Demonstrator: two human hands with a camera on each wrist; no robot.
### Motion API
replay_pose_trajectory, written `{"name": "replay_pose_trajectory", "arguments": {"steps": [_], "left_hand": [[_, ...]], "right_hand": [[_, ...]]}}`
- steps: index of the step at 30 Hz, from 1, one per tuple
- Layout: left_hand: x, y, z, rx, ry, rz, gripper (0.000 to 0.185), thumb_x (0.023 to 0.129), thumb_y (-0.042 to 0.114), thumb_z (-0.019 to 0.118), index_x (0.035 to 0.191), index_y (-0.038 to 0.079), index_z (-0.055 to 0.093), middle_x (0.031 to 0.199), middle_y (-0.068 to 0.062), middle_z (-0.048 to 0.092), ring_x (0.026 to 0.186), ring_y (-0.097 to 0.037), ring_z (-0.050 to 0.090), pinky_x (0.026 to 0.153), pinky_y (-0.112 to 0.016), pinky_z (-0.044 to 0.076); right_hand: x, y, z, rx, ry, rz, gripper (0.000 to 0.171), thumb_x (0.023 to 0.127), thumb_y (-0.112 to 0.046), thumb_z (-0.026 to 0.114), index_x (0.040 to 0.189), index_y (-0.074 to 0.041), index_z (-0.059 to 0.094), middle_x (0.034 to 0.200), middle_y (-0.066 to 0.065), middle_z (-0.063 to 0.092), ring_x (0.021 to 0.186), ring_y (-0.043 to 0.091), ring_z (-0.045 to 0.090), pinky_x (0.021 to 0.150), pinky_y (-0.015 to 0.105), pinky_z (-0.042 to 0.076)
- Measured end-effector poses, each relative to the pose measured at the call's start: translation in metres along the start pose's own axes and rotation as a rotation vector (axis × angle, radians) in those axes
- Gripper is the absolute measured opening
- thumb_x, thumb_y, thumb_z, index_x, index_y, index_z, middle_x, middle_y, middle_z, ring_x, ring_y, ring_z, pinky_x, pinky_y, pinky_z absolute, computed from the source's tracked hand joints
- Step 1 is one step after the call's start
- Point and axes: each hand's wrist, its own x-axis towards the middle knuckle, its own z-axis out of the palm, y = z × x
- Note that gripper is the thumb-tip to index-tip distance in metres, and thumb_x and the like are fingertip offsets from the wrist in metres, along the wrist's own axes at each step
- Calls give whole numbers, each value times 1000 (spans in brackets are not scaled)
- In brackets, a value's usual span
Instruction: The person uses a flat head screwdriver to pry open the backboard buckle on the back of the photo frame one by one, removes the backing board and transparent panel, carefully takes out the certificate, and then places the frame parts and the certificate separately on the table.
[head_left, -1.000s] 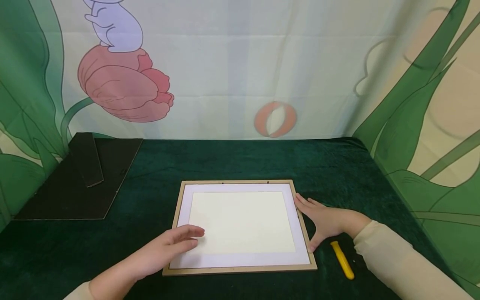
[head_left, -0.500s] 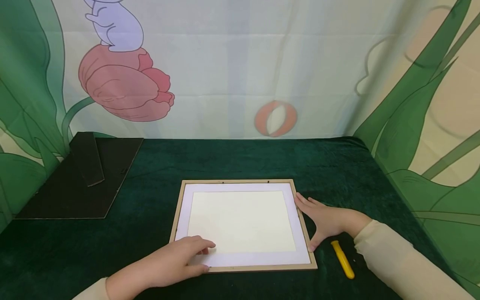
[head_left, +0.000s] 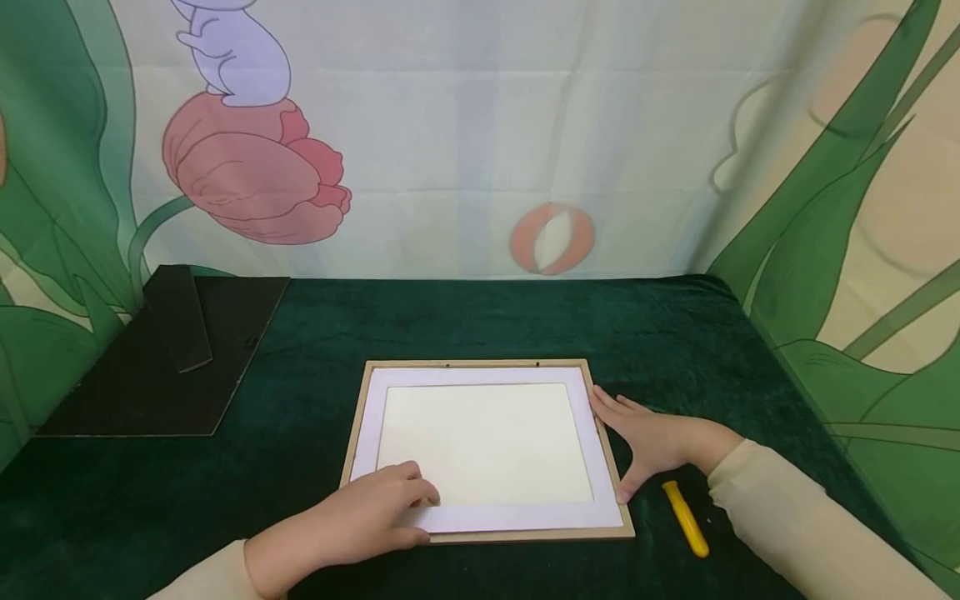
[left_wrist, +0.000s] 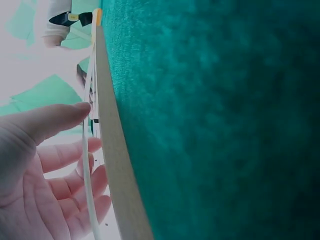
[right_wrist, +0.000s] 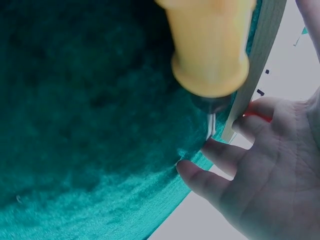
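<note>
A wooden picture frame (head_left: 525,536) lies on the dark green cloth. Inside it is a white mat board (head_left: 517,518) around a cream rectangle (head_left: 487,442). My left hand (head_left: 367,517) is at the frame's front left; its bent fingers and thumb pinch the mat's front edge. In the left wrist view, a thin pale edge (left_wrist: 86,165) runs between thumb and fingers, bowed slightly away from the wooden rim (left_wrist: 117,165). My right hand (head_left: 648,446) rests with spread, fairly straight fingers and thumb against the frame's right side.
Beside the right wrist lies a yellow-handled tool (head_left: 686,520); the right wrist view shows its handle (right_wrist: 210,50) and a thin metal shaft. A black backing board (head_left: 225,358) with a stand leg lies at the back left. A printed curtain (head_left: 450,167) hangs behind the cloth.
My left hand has come down from above the mat's left part and moved right to its front edge, where fingers and thumb have closed in. The right hand has stayed in place.
</note>
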Motion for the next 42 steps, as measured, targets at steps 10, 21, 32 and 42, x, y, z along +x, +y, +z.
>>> {"name": "replay_pose_trajectory", "arguments": {"steps": [10,21,32,42], "left_hand": [[-6,5,-6,55,26,32,29,74,33,63,98,17,61,84,12,48,69,-1,44,62,-18,41],[-25,20,-23,176,310,111,25,77,24,62,101,17,61,91,9,50,77,-4,46,68,-18,44],[-37,21,-42,321,755,289,23,89,21,44,100,14,63,96,5,60,86,-9,55,73,-27,46],[-48,20,-69,347,1111,264,34,92,25,37,93,5,65,87,-5,63,78,-17,59,65,-32,47]], "right_hand": [[1,2,1,5,-3,-1,125,47,-56,71,136,-10,-3,140,8,-10,125,34,1,95,51,14],[0,1,0,-2,15,4,127,44,-61,70,137,-13,-3,141,7,-10,124,35,-1,93,54,15],[-1,5,-1,40,-3,-90,120,52,-51,72,136,-11,-4,139,13,-13,124,35,-5,94,55,5],[0,1,1,32,3,13,123,47,-53,73,137,-12,0,141,10,-7,124,35,2,93,55,14]]}}
